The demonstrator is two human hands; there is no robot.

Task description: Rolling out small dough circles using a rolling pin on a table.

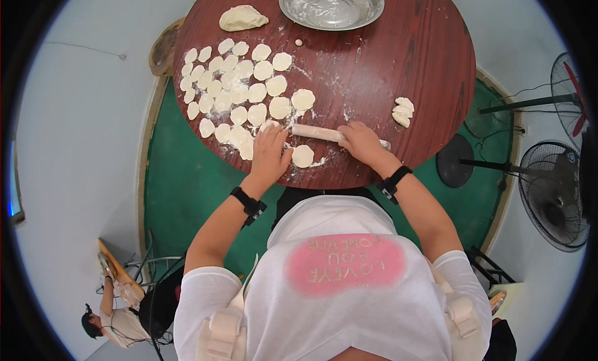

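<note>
My right hand grips a floury wooden rolling pin that lies across the near part of a round dark-red wood-grain table. My left hand rests palm down at the edge of a spread of thin round dough wrappers. Its fingers touch a wrapper, mostly covered by them. Just right of my left thumb lies a single dough wrapper, with flour beside it. On the right of the table sits a small cluster of dough pieces.
A large lump of dough lies at the far left, beside a floury steel basin. A tiny dough ball sits before the basin. Two standing fans are at the right. Another person works at a table at lower left.
</note>
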